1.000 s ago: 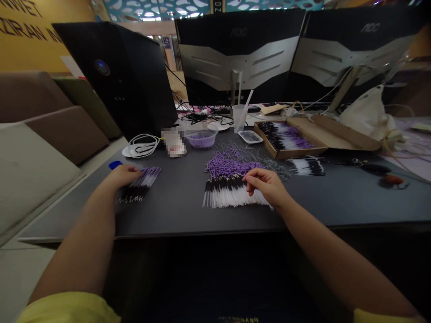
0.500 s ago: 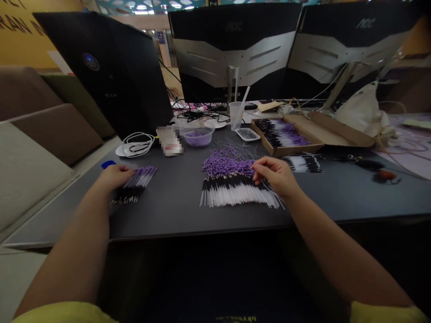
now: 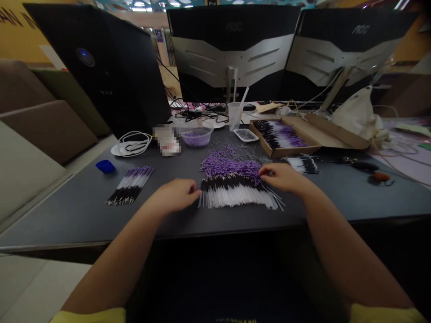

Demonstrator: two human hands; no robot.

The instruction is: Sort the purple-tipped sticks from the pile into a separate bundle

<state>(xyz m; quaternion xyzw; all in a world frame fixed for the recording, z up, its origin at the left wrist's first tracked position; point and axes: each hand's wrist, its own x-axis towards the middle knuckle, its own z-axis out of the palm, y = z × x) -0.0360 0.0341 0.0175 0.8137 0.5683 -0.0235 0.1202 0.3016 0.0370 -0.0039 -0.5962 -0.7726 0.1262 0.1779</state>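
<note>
My left hand point(image 3: 178, 194) is at the left end of a row of thin clear tubes with black upper parts and metal tips point(image 3: 235, 193). Its thumb and forefinger are a little apart beside the outermost tube; whether they touch it, I cannot tell. My right hand point(image 3: 281, 176) has its fingertips pinched together at the right edge of a heap of small purple sticks point(image 3: 224, 163); what lies in the pinch is too small to make out. Away to the left, a bundle of assembled purple, clear and black sticks point(image 3: 131, 185) lies flat on the dark table.
A blue cap point(image 3: 105, 166) is beside the bundle. Behind the heap are a plastic tub point(image 3: 197, 137), a white tray point(image 3: 246, 135), a cup with a straw point(image 3: 235, 116) and an open cardboard box point(image 3: 289, 149) of sticks. Monitors point(image 3: 232, 54) and a computer case point(image 3: 101, 76) stand behind.
My left hand has left the bundle of assembled sticks and come right to the tube row. My right hand has shifted slightly right and stays pinched near the purple heap.
</note>
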